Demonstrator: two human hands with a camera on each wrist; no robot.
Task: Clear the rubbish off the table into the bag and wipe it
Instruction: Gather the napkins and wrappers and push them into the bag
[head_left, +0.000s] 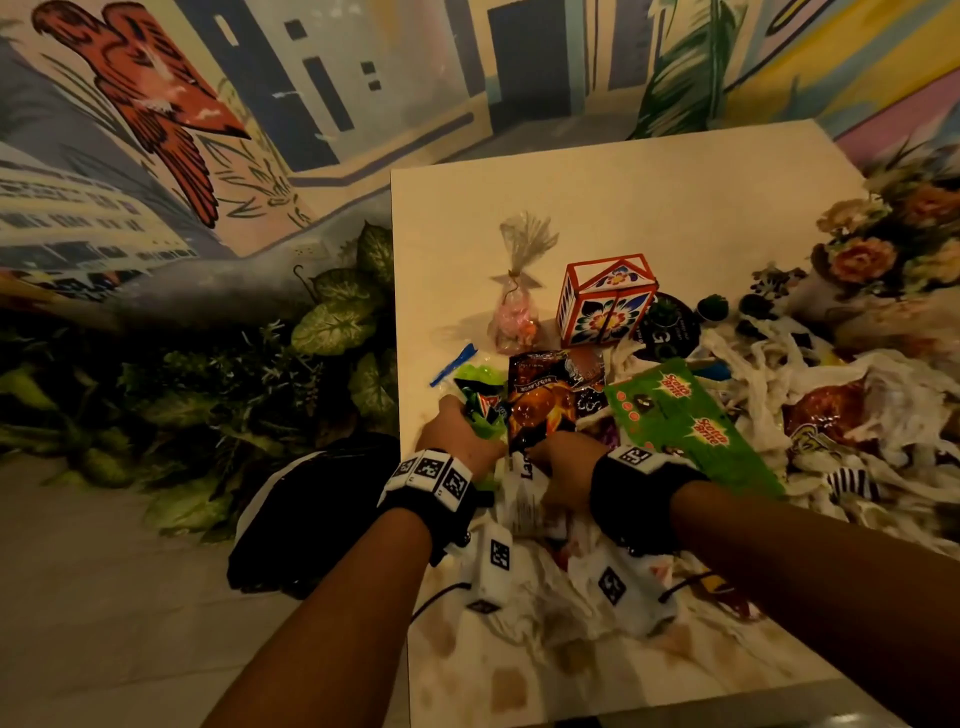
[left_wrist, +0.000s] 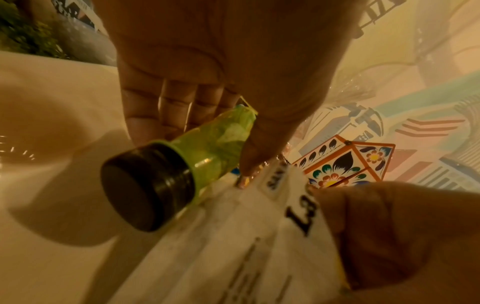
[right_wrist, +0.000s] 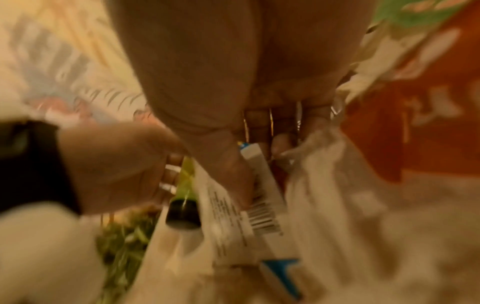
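My left hand (head_left: 470, 423) grips a green plastic bottle (left_wrist: 223, 137) with a black cap (left_wrist: 148, 186), near the left edge of the white table (head_left: 649, 208). Right beside it, my right hand (head_left: 553, 470) pinches a white printed packet (right_wrist: 262, 216) with a barcode, thumb on top and fingers underneath. The packet (left_wrist: 233, 242) lies against the bottle's neck. A dark bag (head_left: 311, 512) sits on the floor left of the table, below my left wrist. The right wrist view is blurred.
An orange snack packet (head_left: 545, 400), green sponge packaging (head_left: 685, 415), a patterned house-shaped box (head_left: 605, 301), a cellophane sweet bag (head_left: 517, 306) and crumpled white tissues (head_left: 769, 395) lie on the table. Flower pots (head_left: 878, 249) stand at the right. Brown stains (head_left: 467, 675) mark the near edge.
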